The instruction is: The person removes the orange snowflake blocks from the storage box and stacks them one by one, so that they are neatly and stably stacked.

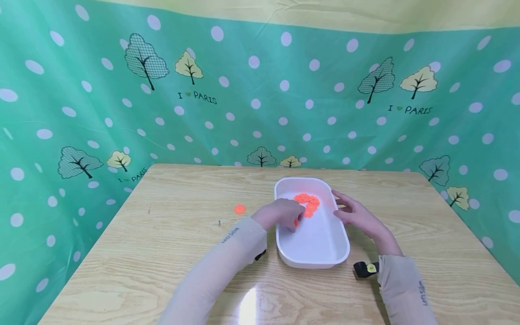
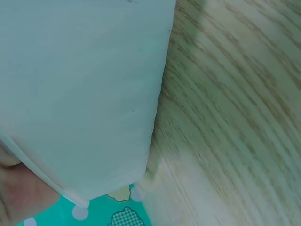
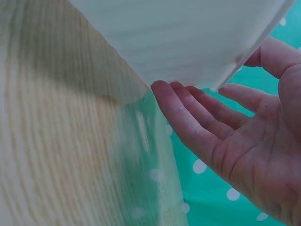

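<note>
A white plastic tub [image 1: 313, 243] stands on the wooden table. Several small orange discs [image 1: 310, 201] lie in its far half, joined or overlapping in a curved row. Reaching over the near-left rim, my left hand [image 1: 284, 212] has curled fingers inside the tub and pinches an orange disc [image 1: 296, 223], mostly hidden by the fingers. My right hand [image 1: 359, 216] holds the tub's right side, its thumb over the rim and the other fingers against the outer wall [image 3: 178, 42]. In the left wrist view, the tub's outer wall [image 2: 89, 94] hides most of the left hand.
One loose orange disc [image 1: 239, 209] lies on the table [image 1: 174, 253] left of the tub. A small dark mark [image 1: 219, 223] shows near it. Behind the table hangs a green dotted curtain [image 1: 252, 104]. A black wrist device [image 1: 365, 269] sits beside the right sleeve.
</note>
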Available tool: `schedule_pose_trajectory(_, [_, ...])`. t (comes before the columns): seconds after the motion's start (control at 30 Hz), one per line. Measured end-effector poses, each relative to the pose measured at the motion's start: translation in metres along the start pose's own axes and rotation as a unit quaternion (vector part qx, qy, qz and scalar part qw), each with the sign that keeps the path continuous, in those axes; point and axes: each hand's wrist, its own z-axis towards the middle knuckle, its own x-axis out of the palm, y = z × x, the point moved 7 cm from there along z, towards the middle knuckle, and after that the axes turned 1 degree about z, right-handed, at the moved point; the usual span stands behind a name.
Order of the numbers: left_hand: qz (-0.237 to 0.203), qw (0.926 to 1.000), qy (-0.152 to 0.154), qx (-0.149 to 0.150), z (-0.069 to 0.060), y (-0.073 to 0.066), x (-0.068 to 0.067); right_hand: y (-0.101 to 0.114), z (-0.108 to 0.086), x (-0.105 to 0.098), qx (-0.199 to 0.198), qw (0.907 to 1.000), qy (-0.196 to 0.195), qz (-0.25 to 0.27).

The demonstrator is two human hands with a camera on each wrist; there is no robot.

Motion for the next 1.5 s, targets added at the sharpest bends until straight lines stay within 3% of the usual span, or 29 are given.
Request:
schedule_pose_trajectory(0.3, [-0.033, 0.9972, -0.056, 0.037, -0.004, -0.001, -0.006, 0.003, -0.002, 0.000, -0.001, 1.0000, 0.005, 0.000])
schedule_pose_trajectory(0.67, [-0.140, 0.9817, -0.104, 0.076, -0.010, 0.004, -0.016, 0.002, -0.001, 0.000, 0.005, 1.0000, 0.003, -0.005])
schedule_pose_trajectory(0.97, [-0.134, 0.9786, -0.126, 0.094, -0.021, 0.007, -0.025, 0.001, 0.000, 0.001, 0.004, 1.0000, 0.006, -0.003])
schedule_pose_trajectory(1.5, [-0.151, 0.9676, -0.183, 0.088, -0.050, 0.035, -0.036, -0.005, 0.003, 0.000, 0.013, 0.9999, 0.000, 0.009])
